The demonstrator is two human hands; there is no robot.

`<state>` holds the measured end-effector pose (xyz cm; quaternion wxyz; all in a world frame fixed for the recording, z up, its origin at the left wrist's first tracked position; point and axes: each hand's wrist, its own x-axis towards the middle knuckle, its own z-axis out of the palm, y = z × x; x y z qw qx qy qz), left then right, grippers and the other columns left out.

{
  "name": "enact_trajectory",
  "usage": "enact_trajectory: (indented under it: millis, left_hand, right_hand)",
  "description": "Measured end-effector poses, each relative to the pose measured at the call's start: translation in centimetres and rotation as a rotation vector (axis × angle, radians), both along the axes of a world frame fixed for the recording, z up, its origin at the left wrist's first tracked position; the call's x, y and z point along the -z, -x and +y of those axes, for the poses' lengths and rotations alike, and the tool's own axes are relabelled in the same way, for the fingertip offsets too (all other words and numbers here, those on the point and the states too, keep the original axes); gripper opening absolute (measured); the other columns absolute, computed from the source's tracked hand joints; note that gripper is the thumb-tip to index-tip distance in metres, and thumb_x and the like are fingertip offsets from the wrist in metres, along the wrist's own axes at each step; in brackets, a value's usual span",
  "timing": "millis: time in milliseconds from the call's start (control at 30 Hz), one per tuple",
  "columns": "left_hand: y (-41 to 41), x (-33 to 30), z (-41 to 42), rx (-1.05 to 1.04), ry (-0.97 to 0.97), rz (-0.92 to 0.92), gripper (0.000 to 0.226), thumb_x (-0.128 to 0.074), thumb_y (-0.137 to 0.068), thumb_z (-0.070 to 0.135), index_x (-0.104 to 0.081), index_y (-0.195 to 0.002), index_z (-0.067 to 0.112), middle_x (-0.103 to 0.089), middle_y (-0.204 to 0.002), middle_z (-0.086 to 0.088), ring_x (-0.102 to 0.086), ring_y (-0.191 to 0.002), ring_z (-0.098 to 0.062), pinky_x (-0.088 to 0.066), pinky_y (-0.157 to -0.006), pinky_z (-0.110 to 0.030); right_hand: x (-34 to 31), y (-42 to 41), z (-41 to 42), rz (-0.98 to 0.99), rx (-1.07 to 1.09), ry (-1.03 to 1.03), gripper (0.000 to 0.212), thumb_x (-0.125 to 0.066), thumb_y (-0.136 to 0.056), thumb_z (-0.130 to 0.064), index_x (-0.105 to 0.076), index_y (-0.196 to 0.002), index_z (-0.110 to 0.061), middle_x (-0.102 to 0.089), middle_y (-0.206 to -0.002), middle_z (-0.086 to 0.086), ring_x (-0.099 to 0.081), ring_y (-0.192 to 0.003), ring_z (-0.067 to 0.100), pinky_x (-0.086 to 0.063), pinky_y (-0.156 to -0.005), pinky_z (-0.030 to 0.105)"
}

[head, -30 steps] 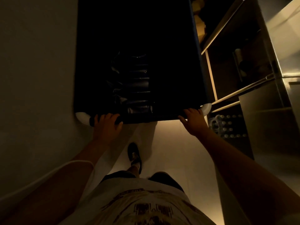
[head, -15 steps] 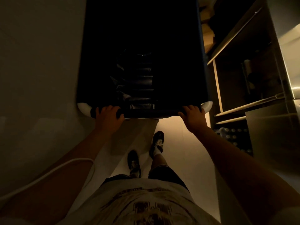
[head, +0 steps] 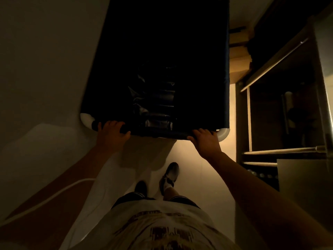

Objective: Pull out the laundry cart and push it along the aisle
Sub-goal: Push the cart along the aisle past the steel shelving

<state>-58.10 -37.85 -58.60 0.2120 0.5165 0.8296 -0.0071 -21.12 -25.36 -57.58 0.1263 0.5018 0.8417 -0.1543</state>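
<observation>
Now | left hand (head: pixel 110 135), right hand (head: pixel 207 143) grip clamped on laundry cart (head: pixel 162 51) handle (head: pixel 155 133) | cart ahead

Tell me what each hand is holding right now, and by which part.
Both hands grip the laundry cart by the dark handle bar along its near edge: the left hand near the left corner, the right hand near the right corner.

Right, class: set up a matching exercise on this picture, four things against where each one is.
Things:
1. left hand
2. right hand
3. shelves
4. shoes

Places:
A. right of the cart
B. on the floor behind the cart
C. on the handle near the right corner
D. on the handle near the left corner

Pairs: 1-D, 2-C, 3-A, 4-B
</observation>
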Motion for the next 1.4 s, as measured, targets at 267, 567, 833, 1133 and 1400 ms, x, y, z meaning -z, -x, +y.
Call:
enact_trajectory:
  millis: [267,567,833,1133,1400]
  left_hand:
    - [1.5,0.2,4.7,-0.002,0.026,-0.002,0.062,-0.046,-0.092,0.061,-0.056,-0.140,0.022,-0.056,-0.145,-0.010,-0.045,-0.139,-0.034,-0.016,-0.123,-0.060]
    - [2.4,-0.2,10.2,-0.010,0.009,0.010,0.071,-0.038,-0.083,0.065,-0.059,-0.136,0.022,-0.059,-0.140,-0.010,-0.048,-0.134,-0.036,-0.019,-0.122,-0.060]
    - [4.3,0.1,14.9,0.068,-0.098,0.063,0.065,-0.044,-0.084,0.062,-0.066,-0.128,0.020,-0.066,-0.129,-0.010,-0.054,-0.127,-0.038,-0.026,-0.118,-0.062]
    - [6.5,0.2,21.0,0.102,-0.110,0.058,0.068,-0.041,-0.082,0.062,-0.069,-0.125,0.018,-0.069,-0.123,-0.012,-0.057,-0.122,-0.039,-0.029,-0.116,-0.060]
    - [8.2,0.6,25.5,0.157,-0.093,0.082,0.067,-0.040,-0.084,0.063,-0.067,-0.127,0.017,-0.068,-0.121,-0.015,-0.057,-0.119,-0.041,-0.033,-0.111,-0.063]
  right_hand:
    - [0.0,1.2,5.2,0.000,-0.033,0.010,0.045,-0.035,-0.102,-0.056,-0.059,-0.128,-0.028,-0.066,-0.123,0.001,-0.059,-0.118,0.028,-0.042,-0.101,0.044]
    - [0.3,2.6,10.3,0.036,-0.003,0.002,0.044,-0.036,-0.102,-0.055,-0.060,-0.126,-0.027,-0.067,-0.119,0.002,-0.061,-0.114,0.029,-0.043,-0.100,0.045]
    - [0.0,4.5,15.0,0.035,0.028,-0.022,0.043,-0.037,-0.102,-0.053,-0.058,-0.130,-0.028,-0.067,-0.121,0.000,-0.061,-0.115,0.028,-0.043,-0.101,0.044]
    - [-0.6,6.7,20.9,-0.016,0.051,-0.013,0.043,-0.038,-0.102,-0.053,-0.059,-0.130,-0.028,-0.066,-0.123,-0.002,-0.059,-0.120,0.025,-0.041,-0.102,0.043]
    - [-1.0,8.7,24.8,0.022,0.134,-0.011,0.037,-0.043,-0.103,-0.048,-0.061,-0.129,-0.028,-0.067,-0.123,-0.002,-0.059,-0.121,0.025,-0.037,-0.109,0.045]
